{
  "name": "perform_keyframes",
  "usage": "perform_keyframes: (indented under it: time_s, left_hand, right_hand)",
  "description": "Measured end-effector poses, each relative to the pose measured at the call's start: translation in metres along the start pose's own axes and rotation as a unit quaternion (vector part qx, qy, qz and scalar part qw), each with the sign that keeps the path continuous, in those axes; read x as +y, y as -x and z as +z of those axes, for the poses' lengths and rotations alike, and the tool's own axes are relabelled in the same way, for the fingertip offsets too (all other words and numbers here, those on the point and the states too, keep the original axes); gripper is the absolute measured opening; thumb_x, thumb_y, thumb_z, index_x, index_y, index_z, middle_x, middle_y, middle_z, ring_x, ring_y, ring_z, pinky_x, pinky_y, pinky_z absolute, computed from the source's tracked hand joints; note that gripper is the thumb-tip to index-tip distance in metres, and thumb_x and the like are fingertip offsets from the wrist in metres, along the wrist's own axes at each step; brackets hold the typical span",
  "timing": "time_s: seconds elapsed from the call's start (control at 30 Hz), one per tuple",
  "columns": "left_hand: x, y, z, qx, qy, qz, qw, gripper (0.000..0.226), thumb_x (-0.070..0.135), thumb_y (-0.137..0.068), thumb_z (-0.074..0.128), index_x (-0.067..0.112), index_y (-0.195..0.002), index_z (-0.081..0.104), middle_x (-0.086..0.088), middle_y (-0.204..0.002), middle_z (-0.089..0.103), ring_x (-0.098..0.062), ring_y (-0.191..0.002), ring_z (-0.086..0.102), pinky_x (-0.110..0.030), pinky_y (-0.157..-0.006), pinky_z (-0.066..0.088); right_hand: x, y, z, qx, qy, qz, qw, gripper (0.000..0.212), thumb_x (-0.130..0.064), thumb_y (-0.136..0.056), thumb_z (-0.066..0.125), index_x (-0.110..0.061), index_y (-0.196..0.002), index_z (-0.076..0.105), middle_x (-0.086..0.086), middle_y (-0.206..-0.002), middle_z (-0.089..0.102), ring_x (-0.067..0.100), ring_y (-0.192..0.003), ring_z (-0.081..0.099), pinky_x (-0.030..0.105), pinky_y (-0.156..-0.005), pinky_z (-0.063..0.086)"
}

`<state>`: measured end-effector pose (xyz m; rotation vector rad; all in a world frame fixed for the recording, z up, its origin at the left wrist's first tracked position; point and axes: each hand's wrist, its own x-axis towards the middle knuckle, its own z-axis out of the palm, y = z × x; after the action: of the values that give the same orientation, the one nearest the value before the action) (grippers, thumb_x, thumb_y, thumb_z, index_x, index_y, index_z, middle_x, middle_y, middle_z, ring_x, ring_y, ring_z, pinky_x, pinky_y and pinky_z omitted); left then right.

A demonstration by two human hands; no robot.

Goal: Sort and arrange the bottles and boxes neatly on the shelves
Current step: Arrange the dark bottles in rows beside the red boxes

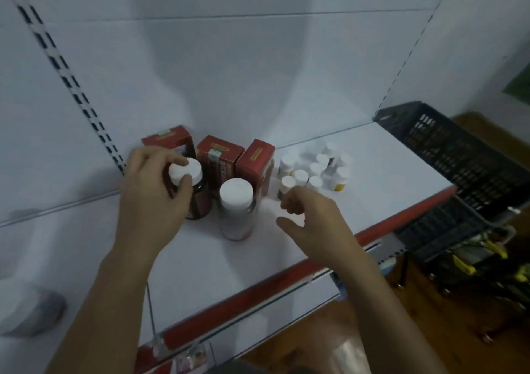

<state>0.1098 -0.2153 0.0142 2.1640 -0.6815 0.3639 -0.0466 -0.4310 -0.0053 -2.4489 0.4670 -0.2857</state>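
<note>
While the left hand pinches the white cap of the dark brown plastic bottle on the white red-edged shelf, probably to align it before the red cardboard boxes, the right hand hovers loosely curled, empty.

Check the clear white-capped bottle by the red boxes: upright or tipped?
Upright: the clear bottle stands on its base on the shelf, cap on top.

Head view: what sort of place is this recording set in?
Probably a small shop or pharmacy: a white display shelf with a red front edge, slotted uprights on the back panel, and red boxes beside white-capped bottles.
</note>
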Motion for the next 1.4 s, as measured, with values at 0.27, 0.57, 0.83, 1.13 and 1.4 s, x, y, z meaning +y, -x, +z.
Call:
perform_keyframes:
  time_s: [0.27, 0.57, 0.83, 1.13, 1.4]
  left_hand:
    - [0.105, -0.02, 0.016, -0.142, -0.09, 0.141, 0.976, 0.029, 0.035, -0.091, 0.062, 0.026, -0.119, 0.063, 0.007, -0.121, 0.052, -0.015, -0.113, 0.047, -0.029, -0.093, 0.038]
    - [0.168, -0.013, 0.144, -0.236, -0.177, 0.08, 0.952, 0.03, 0.032, -0.098, 0.059, 0.033, -0.127, 0.055, 0.01, -0.117, 0.058, -0.016, -0.1, 0.059, -0.039, -0.077, 0.052]
    - [0.148, 0.028, 0.206, -0.113, -0.15, -0.112, 0.976, 0.026, 0.039, -0.091, 0.065, 0.036, -0.116, 0.06, 0.007, -0.086, 0.064, -0.022, -0.083, 0.062, -0.03, -0.059, 0.04]
    - [0.151, 0.045, 0.207, -0.029, -0.065, -0.187, 0.98, 0.029, 0.05, -0.076, 0.08, 0.033, -0.088, 0.061, 0.021, -0.072, 0.058, -0.003, -0.07, 0.057, -0.032, -0.06, 0.047]
    - [0.177, 0.076, 0.087, 0.127, -0.069, -0.201, 0.969, 0.028, 0.047, -0.076, 0.083, 0.03, -0.089, 0.066, 0.018, -0.083, 0.063, -0.006, -0.077, 0.062, -0.011, -0.065, 0.045]
  right_hand:
    - [0.051, -0.047, -0.057, -0.094, 0.045, 0.013, 0.994, 0.015, -0.038, -0.09, 0.071, -0.027, -0.093, 0.062, -0.009, -0.08, 0.066, 0.007, -0.072, 0.061, 0.028, -0.065, 0.05]
    - [0.135, -0.084, -0.108, -0.122, 0.049, -0.04, 0.991, 0.03, -0.039, -0.088, 0.071, -0.032, -0.113, 0.055, -0.013, -0.078, 0.056, 0.016, -0.069, 0.059, 0.03, -0.061, 0.046]
    - [0.164, -0.09, -0.096, -0.177, -0.098, -0.13, 0.971, 0.039, -0.025, -0.095, 0.066, -0.038, -0.124, 0.044, -0.001, -0.062, 0.062, 0.015, -0.051, 0.064, 0.032, -0.061, 0.057]
    - [0.178, -0.09, -0.077, -0.126, -0.158, -0.14, 0.969, 0.02, -0.028, -0.097, 0.062, -0.032, -0.116, 0.058, -0.001, -0.064, 0.061, 0.011, -0.054, 0.056, 0.027, -0.059, 0.049]
    - [0.077, -0.076, -0.061, -0.126, -0.257, -0.225, 0.931, 0.015, -0.036, -0.088, 0.077, -0.028, -0.093, 0.064, -0.002, -0.054, 0.054, 0.017, -0.051, 0.047, 0.042, -0.056, 0.053]
